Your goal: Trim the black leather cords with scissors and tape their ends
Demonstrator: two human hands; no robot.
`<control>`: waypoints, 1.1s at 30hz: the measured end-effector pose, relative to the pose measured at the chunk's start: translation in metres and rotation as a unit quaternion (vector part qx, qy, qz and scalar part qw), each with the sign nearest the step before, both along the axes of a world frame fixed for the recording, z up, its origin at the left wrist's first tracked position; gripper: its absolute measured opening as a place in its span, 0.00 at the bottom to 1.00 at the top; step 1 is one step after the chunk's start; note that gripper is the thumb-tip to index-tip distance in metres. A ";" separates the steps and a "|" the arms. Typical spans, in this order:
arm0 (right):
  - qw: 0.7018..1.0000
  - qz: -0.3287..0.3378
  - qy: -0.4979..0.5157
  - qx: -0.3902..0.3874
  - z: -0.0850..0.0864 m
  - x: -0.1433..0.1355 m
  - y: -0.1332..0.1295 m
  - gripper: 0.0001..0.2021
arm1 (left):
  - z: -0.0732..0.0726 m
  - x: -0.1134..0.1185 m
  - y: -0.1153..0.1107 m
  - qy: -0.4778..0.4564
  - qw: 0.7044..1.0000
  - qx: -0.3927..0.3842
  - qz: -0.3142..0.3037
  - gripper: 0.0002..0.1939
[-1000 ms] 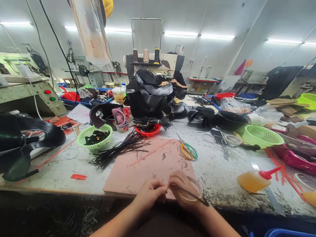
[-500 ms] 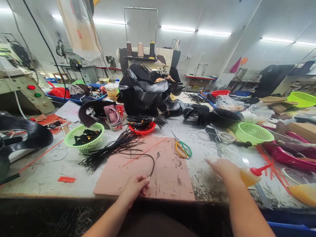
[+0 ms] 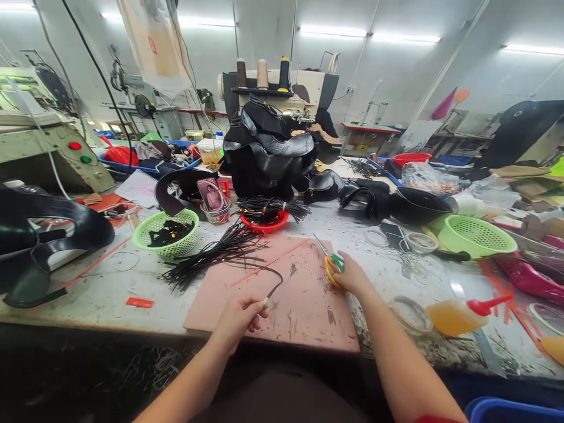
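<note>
Near the front edge of the pink board (image 3: 304, 320), my left hand (image 3: 241, 317) pinches the end of a thin dark cord (image 3: 279, 281). The cord curves up and back toward a loose bundle of black cords (image 3: 209, 257) lying across the board's left corner. On the board's right side lie scissors (image 3: 329, 271) with one yellow and one green handle, blades pointing away from me. My right hand (image 3: 353, 275) has its fingers closed on the green handle, partly hiding it.
A green basket (image 3: 187, 245) of black pieces stands left, and a red bowl (image 3: 282, 224) with more cords behind the board. At right are a tape roll (image 3: 408, 314), a glue bottle (image 3: 458, 317) and another green basket (image 3: 480, 238). Black leather pieces (image 3: 268, 170) pile up at the back.
My right hand has moved left from beside the glue bottle to the scissors and taken hold of their handle. My left hand still pinches the cord end. The view has shifted slightly.
</note>
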State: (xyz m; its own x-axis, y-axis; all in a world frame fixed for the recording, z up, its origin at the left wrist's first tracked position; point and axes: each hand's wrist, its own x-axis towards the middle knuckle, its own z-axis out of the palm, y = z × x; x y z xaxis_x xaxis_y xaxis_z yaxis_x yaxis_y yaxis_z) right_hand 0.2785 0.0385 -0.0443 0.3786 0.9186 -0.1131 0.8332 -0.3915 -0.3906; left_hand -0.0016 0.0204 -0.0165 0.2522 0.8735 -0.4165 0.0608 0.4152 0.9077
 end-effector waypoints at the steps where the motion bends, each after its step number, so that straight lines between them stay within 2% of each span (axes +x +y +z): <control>1: 0.999 0.020 0.023 0.011 0.001 -0.007 -0.011 0.30 | 0.002 -0.002 0.000 -0.002 1.000 0.005 0.008 0.07; 3: 0.989 0.090 0.113 0.042 0.004 -0.026 -0.036 0.28 | 0.005 -0.004 0.002 -0.007 1.000 0.019 0.022 0.08; 6: 0.934 0.229 0.264 0.068 0.010 -0.058 -0.072 0.26 | 0.011 -0.007 0.005 -0.022 0.998 0.045 0.039 0.09; 8: 0.913 0.277 0.294 0.053 0.015 -0.075 -0.089 0.23 | 0.016 -0.009 0.005 -0.032 0.997 0.060 0.045 0.09; 11: 0.901 0.315 0.295 0.029 0.020 -0.090 -0.099 0.25 | 0.023 -0.010 0.005 -0.041 0.996 0.076 0.039 0.09; 15: 0.897 0.332 0.291 0.017 0.025 -0.099 -0.095 0.27 | 0.028 -0.011 0.004 -0.038 0.995 0.086 0.025 0.09; 21: 0.888 0.335 0.313 0.026 0.031 -0.107 -0.093 0.26 | 0.025 -0.016 0.004 -0.040 0.996 0.083 0.012 0.07; 29: 0.871 0.350 0.335 0.081 0.016 -0.112 -0.088 0.24 | 0.027 -0.017 0.011 -0.026 0.996 0.089 0.010 0.08; 33: 0.868 0.351 0.338 0.091 0.015 -0.116 -0.081 0.24 | 0.030 -0.017 0.017 -0.013 0.994 0.104 0.017 0.08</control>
